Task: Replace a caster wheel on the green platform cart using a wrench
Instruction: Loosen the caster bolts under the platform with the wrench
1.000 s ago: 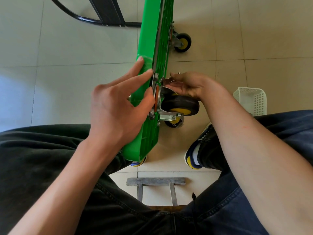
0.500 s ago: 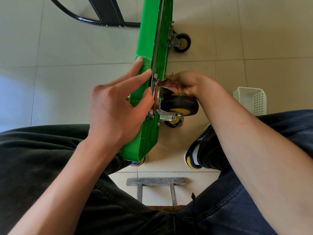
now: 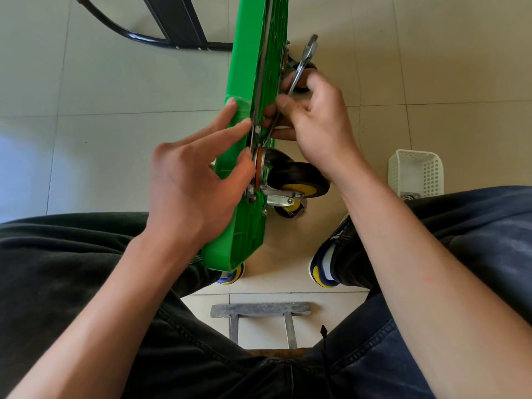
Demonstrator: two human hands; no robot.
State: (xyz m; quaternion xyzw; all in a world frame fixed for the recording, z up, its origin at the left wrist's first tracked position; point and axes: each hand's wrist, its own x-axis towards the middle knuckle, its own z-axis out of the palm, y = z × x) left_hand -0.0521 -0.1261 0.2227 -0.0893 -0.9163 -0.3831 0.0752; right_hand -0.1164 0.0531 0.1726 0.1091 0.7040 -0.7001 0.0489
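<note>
Head view: cart point(image 3: 247, 180) stands on edge between the person's knees, its green deck upright and its ribbed underside facing right. Left hand point(image 3: 190, 182) lies spread against the deck face, fingers straight, thumb by the metal plate of the near wheel point(image 3: 299, 181). Right hand point(image 3: 313, 122) curls round the wrench point(image 3: 302, 63), whose free end sticks up past the knuckles toward the far wheel point(image 3: 309, 67); its working end runs down toward the bolt by the plate, though whether it sits on the nut is hidden behind the fingers. A white basket point(image 3: 416, 172) sits on the floor to the right.

The plastic deck looks light and a little flexible, likely to tip or slide on smooth tile, so the flat palm belongs near the bolt. The wrench is thin, hard and slick; holding it far from the nut would give more turning force. The wheel swivels freely, so it is best steadied by its plate, not its tyre.
</note>
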